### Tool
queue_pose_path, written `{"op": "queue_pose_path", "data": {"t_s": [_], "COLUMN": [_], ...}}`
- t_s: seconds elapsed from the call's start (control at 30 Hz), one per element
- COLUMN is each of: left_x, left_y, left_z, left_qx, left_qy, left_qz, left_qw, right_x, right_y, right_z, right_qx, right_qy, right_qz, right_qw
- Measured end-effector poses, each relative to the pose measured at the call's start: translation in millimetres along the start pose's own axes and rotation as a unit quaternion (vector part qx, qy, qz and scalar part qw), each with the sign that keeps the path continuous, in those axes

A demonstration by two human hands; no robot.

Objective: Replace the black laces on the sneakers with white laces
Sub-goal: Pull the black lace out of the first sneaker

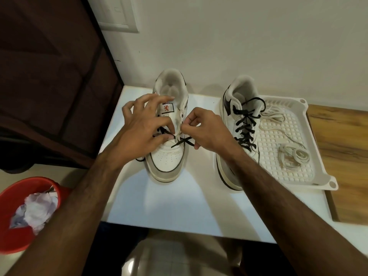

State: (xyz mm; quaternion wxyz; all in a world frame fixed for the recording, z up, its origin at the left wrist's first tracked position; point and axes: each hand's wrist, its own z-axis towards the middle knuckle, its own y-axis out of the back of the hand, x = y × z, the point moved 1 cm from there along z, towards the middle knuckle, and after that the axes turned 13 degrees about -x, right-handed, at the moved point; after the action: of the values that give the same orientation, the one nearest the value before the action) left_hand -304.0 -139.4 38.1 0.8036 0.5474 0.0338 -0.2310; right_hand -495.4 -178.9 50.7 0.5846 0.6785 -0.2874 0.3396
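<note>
Two white sneakers stand on a white table [179,200], toes toward me. The left sneaker [167,162] has its black lace [182,142] mostly loosened, crossing only near the toe. My left hand [139,128] rests over its lace area, thumb and forefinger pinching the lace. My right hand [205,129] pinches the same lace at the shoe's right eyelets. The right sneaker [231,116] is still fully laced in black [246,130]. White laces [294,154] lie coiled in a white perforated tray [310,176] to the right.
A red bucket [12,236] holding crumpled paper stands on the floor at lower left. A dark wooden cabinet [49,76] fills the left side. A wooden board [342,146] lies under the tray at the right, and a white wall runs behind.
</note>
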Motion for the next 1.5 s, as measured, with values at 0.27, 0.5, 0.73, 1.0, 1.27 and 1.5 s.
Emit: {"op": "queue_pose_path", "data": {"t_s": [0.27,0.5,0.73,1.0,1.27,1.5], "left_x": [-1.4,3.0,-5.1,-4.9,0.2,36.7], "left_y": [6.7,9.2,-0.8,-2.2,10.6,22.8], "left_z": [1.5,0.8,-2.3,1.3,0.6,-8.7], "left_qx": [-0.233,-0.284,-0.027,-0.029,-0.280,-0.314], "left_qy": [0.130,0.233,-0.014,-0.046,0.190,0.303], "left_qz": [0.078,-0.001,-0.016,0.050,0.050,-0.077], "left_qw": [0.961,0.930,0.999,0.997,0.940,0.897], "right_x": [0.1,0.4,0.0,-1.8,-1.1,0.4], "right_y": [1.5,0.8,1.2,0.6,-0.1,0.0], "right_z": [-1.0,-1.7,-1.7,-0.7,-0.8,-3.2], "right_qx": [0.007,0.007,-0.002,-0.006,0.000,-0.001], "right_qy": [0.003,-0.003,0.009,0.008,0.000,-0.003], "right_qz": [-0.004,-0.002,-0.005,0.001,0.004,-0.003], "right_qw": [1.000,1.000,1.000,1.000,1.000,1.000]}}
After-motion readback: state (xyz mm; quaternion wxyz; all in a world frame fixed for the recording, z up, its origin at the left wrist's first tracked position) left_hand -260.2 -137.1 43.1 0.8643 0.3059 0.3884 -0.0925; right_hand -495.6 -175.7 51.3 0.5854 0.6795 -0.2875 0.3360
